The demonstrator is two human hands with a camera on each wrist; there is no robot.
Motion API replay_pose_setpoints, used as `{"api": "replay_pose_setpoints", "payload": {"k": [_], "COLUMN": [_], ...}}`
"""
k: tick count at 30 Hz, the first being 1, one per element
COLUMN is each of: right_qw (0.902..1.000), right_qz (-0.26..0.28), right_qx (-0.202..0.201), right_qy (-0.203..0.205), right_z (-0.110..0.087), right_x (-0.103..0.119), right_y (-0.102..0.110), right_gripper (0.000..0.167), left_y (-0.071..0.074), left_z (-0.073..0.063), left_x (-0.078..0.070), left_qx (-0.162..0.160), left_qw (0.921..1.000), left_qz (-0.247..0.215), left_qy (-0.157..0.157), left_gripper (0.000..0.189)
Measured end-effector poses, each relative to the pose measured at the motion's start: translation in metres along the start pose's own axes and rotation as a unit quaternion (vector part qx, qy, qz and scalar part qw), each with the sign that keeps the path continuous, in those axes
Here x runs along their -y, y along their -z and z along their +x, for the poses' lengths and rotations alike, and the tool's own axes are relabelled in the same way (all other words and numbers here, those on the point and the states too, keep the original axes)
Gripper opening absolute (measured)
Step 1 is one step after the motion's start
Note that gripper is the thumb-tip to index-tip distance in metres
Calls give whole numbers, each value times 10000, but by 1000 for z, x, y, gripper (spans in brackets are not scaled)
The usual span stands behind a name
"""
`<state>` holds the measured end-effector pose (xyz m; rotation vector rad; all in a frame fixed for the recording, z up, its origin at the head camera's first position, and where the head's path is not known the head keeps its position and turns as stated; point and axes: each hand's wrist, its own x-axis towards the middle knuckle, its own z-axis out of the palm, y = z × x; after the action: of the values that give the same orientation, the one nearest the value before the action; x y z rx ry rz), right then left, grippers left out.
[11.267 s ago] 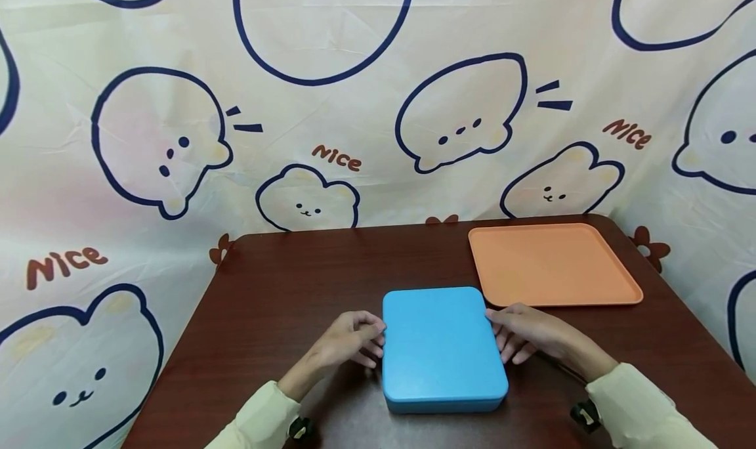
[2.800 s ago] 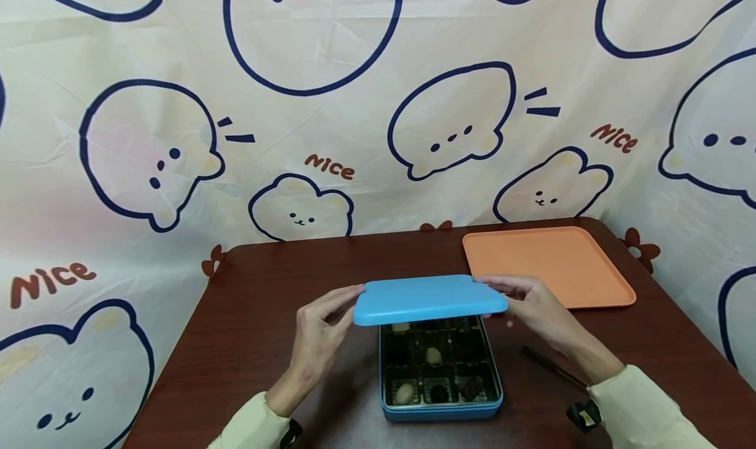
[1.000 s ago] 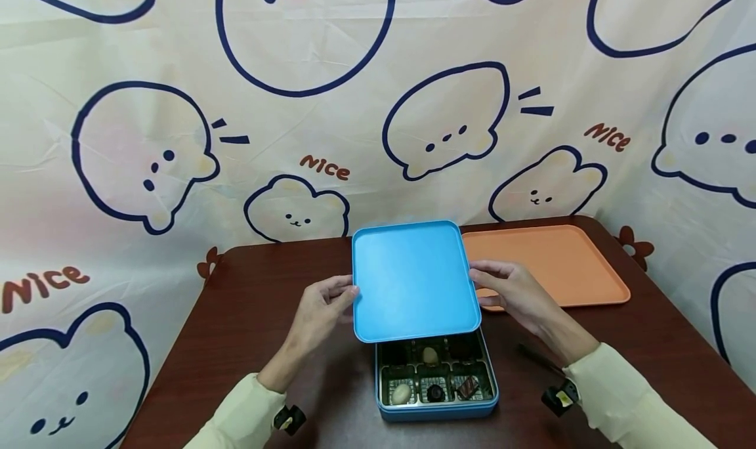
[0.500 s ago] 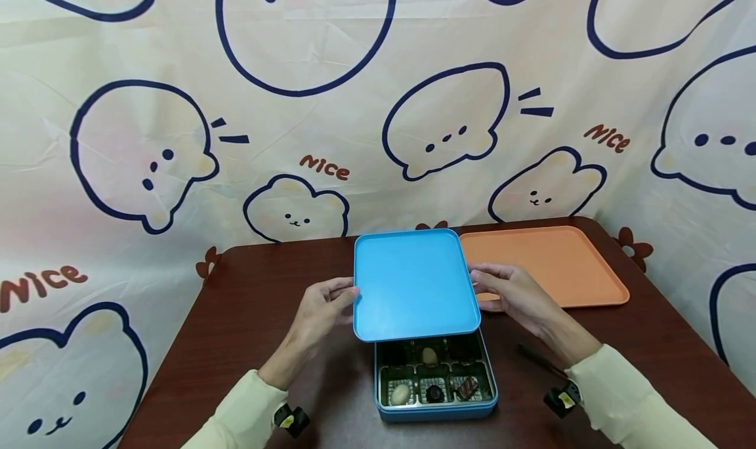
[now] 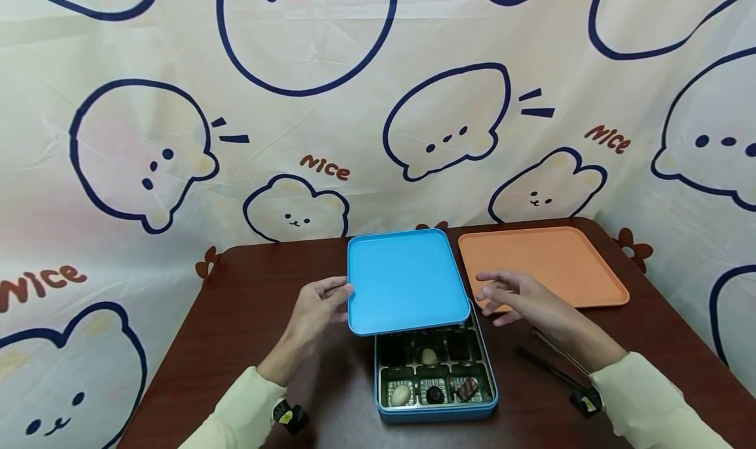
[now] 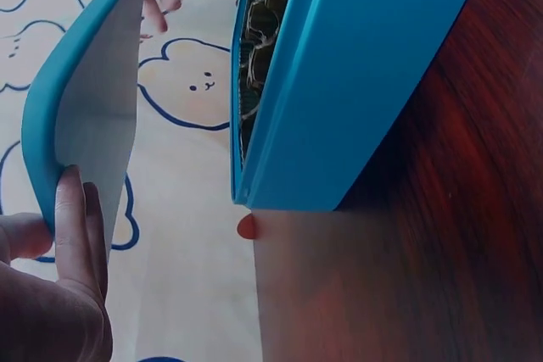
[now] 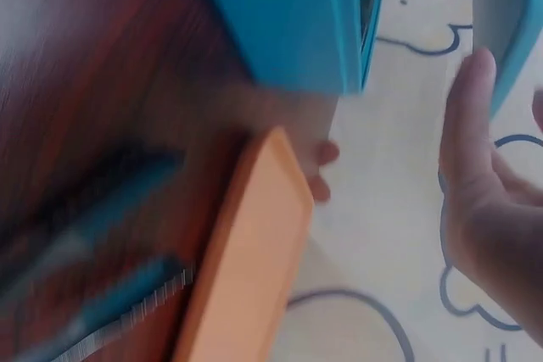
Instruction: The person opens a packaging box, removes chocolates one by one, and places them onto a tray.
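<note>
My left hand (image 5: 315, 308) pinches the left edge of a blue lid (image 5: 407, 281) between thumb and fingers. The lid is raised over the back part of a blue box (image 5: 437, 414) and hides its back row; the left wrist view shows a gap between lid (image 6: 97, 82) and box (image 6: 365, 82). In the box's divided insert sit chocolates: a white one (image 5: 400, 394), a dark round one (image 5: 435, 394), a striped brown one (image 5: 467, 388) and another pale one (image 5: 429, 356). My right hand (image 5: 520, 298) is off the lid, just to its right, fingers loosely spread and holding nothing.
An orange tray (image 5: 549, 265) lies at the back right of the dark wooden table (image 5: 266, 285). What looks like a pair of tongs (image 5: 546, 363) lies right of the box, partly under my right forearm; blue tips (image 7: 136, 188) show in the right wrist view.
The lid, on the box at first, was lifted off by both hands and tilted up. Since half a second ago my right hand has let go and moved right; the lid has shifted slightly left.
</note>
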<state>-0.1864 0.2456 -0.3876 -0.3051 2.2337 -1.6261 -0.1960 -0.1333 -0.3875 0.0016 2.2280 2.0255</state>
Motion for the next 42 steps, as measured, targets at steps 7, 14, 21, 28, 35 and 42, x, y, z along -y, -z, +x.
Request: {"api": "replay_pose_setpoints", "payload": {"k": [7, 14, 21, 28, 35, 42], "right_qw": [9855, 9596, 9523, 9468, 9376, 9201], "right_qz": [-1461, -2581, -2922, -3088, -3297, -3695], "right_qx": [842, 1010, 866, 881, 712, 667], "right_qy": [187, 491, 141, -187, -846, -1117], "right_z": [-16, -27, -33, -41, -47, -48], "right_x": [-6, -16, -27, -35, -45, -52], "right_y": [17, 26, 30, 37, 42, 42], "right_gripper": [51, 43, 54, 54, 59, 63], "left_y": [5, 12, 21, 35, 46, 53], "left_z": [9, 17, 25, 32, 38, 44], "left_x": [5, 11, 18, 24, 34, 45], "left_qx": [-246, -397, -593, -878, -1154, -1231], "left_qw": [9986, 9969, 9947, 9902, 9865, 9847], "left_qz": [-305, -352, -566, -784, -779, -778], "left_qy": [350, 575, 624, 753, 867, 957], "left_gripper": [41, 43, 46, 49, 53, 54]}}
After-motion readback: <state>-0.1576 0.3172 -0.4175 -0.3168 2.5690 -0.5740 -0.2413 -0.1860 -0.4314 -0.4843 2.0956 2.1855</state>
